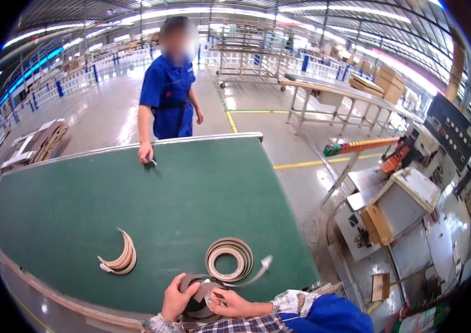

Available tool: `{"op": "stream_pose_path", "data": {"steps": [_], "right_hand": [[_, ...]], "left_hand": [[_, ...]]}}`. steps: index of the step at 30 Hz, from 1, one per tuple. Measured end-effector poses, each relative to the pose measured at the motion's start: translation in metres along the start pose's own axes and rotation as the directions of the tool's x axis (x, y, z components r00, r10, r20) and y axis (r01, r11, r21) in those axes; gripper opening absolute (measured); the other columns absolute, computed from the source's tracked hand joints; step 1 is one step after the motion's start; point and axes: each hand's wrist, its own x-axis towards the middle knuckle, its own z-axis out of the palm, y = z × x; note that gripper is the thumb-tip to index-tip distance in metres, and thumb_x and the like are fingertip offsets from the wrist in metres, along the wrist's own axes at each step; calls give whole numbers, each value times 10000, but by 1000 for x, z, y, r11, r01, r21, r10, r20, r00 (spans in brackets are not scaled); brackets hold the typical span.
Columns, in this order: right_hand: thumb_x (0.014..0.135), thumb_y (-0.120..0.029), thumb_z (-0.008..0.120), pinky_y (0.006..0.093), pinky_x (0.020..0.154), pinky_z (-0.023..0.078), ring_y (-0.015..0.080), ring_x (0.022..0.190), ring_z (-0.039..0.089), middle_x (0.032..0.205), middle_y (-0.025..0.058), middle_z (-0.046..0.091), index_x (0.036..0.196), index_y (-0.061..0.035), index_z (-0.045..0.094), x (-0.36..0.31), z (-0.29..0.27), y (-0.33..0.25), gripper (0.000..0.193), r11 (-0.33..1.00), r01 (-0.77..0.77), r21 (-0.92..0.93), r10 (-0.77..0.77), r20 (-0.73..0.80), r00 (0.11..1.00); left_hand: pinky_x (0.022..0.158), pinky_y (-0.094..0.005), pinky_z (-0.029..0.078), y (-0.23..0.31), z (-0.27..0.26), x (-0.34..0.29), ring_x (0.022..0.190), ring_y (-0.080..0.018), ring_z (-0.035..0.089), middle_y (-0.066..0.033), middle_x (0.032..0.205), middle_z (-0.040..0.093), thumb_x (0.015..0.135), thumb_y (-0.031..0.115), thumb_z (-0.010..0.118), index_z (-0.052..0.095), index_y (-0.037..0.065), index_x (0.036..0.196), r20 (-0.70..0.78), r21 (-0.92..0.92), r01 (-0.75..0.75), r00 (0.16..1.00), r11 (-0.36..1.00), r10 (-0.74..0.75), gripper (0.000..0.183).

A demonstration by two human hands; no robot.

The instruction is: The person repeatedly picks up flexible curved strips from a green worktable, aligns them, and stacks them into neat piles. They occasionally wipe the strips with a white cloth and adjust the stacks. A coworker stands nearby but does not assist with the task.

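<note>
At the near edge of the green-topped table (163,205), my left hand (177,298) is closed around the side of a coil of dark grey-brown edge banding (202,287). Opposite it, my right hand (235,304) pinches a short dark brown end of strip against the coil's right side. Something white shows between the hands, too small to make out. Just beyond lies a loose coil of beige strip (247,260), its tail curling right to a white tip (267,261). Farther left rests a crescent-shaped bundle of beige strips (128,254) with a white piece at its lower end.
Across the table stands a co-worker in blue (170,94), one hand on the far edge with a small object. A machine with a dark control panel (452,130) is at the right. Flat boards (35,145) are stacked on the floor at left; a long bench (346,91) stands behind.
</note>
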Motion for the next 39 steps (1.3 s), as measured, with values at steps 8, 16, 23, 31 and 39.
{"op": "stream_pose_path", "data": {"steps": [8,16,23,31,39], "right_hand": [[895,-181,509,292,666,430,144,781,489,891,101,552,1234,-103,494,8,4,1,348,972,-35,232,12,100,995],[757,-25,521,290,511,368,125,560,438,644,25,440,824,-46,445,6,12,48,103,987,146,-65,-140,86,986],[801,-44,545,294,537,382,157,570,434,659,47,442,806,-30,417,4,13,17,129,984,164,-74,-155,108,982],[738,-97,595,441,514,411,370,600,562,629,162,521,913,-76,423,6,22,67,247,910,259,-325,-240,96,966],[729,-116,617,453,512,390,376,618,561,637,154,539,931,-85,390,6,18,76,305,895,227,-385,-163,193,968]], "left_hand": [[822,-287,453,27,-7,-10,913,-158,565,-86,1031,611,815,147,654,556,-18,1094,289,-140,45,957,989,-3,339],[627,-277,475,34,4,0,682,-171,569,-108,861,589,646,235,765,524,-2,1087,208,471,-222,968,854,137,555],[680,-317,501,3,9,-2,725,-243,617,-142,839,617,611,120,695,606,-10,1002,13,399,-344,929,850,370,421],[756,-298,492,-12,4,2,812,-179,607,-117,911,639,654,153,739,590,-43,1020,30,246,-197,980,949,196,441],[755,-305,482,58,19,-15,826,-180,589,-117,923,638,704,221,762,594,-36,1029,141,172,-127,985,977,103,447]]}}
